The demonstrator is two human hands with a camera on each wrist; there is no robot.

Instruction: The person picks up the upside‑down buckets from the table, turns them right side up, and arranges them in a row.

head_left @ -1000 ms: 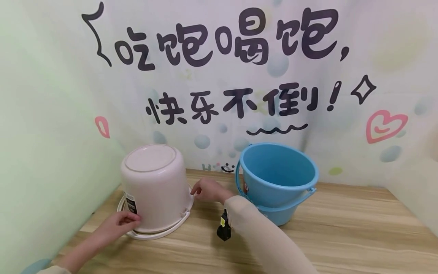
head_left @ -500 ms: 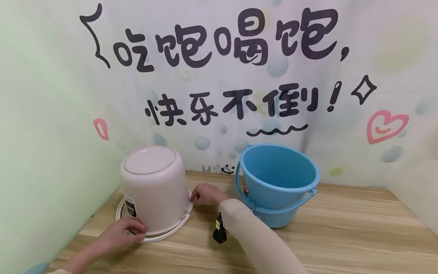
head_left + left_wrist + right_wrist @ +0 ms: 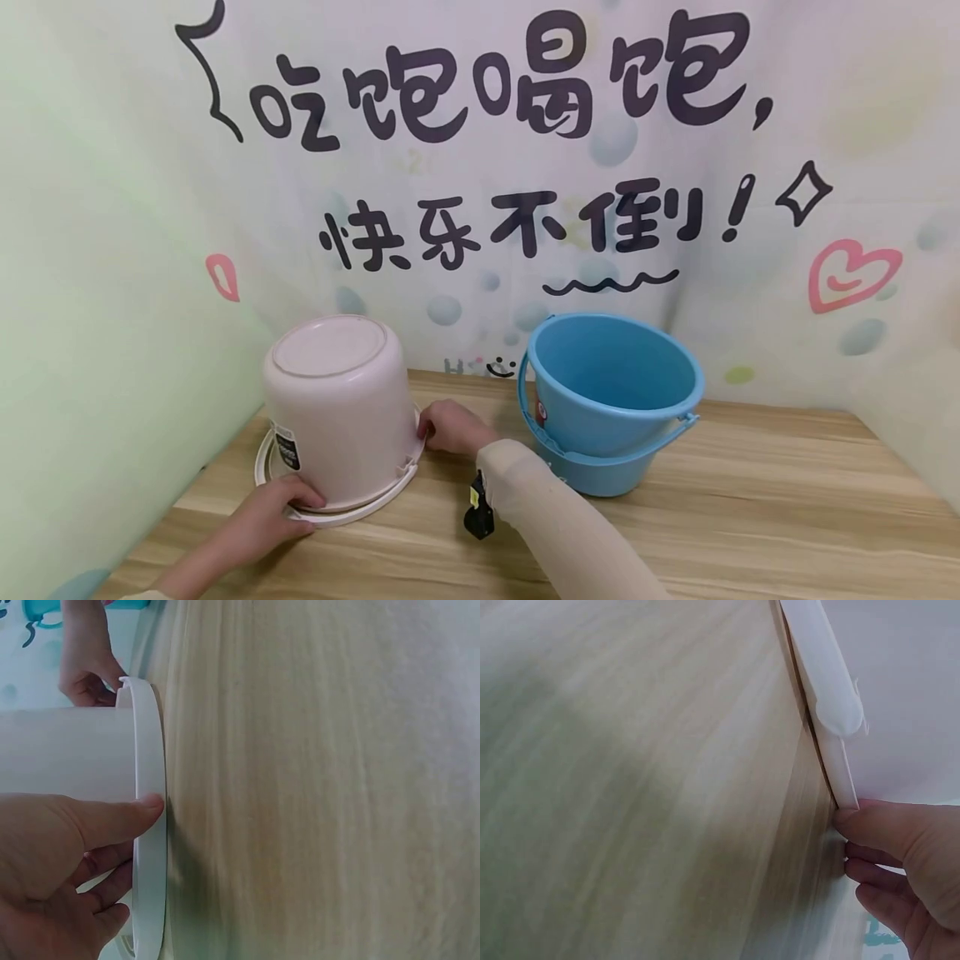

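A pale pink bucket [image 3: 341, 425] stands upside down at the table's left, base up, with a dark label on its side. Its white handle [image 3: 152, 862] lies low along the rim, near the tabletop. My left hand [image 3: 266, 517] grips the near left of the rim: in the left wrist view the thumb presses the white handle band and the fingers curl behind it. On the far right side, my right hand [image 3: 453, 427] pinches the bucket's rim [image 3: 841, 776] between thumb and fingers. The right fingertips are partly hidden behind the rim.
A blue bucket [image 3: 618, 432] stands upright to the right, its opening up and its handle hanging across the front. Both rest on a wood-grain table [image 3: 787, 500]. Behind rises a printed cloth backdrop [image 3: 465, 317]; a pale green wall [image 3: 112, 292] closes the left side.
My left hand has shifted slightly right along the near rim and closed on it. My right hand has settled a little lower, onto the right rim. The pink bucket stays in place.
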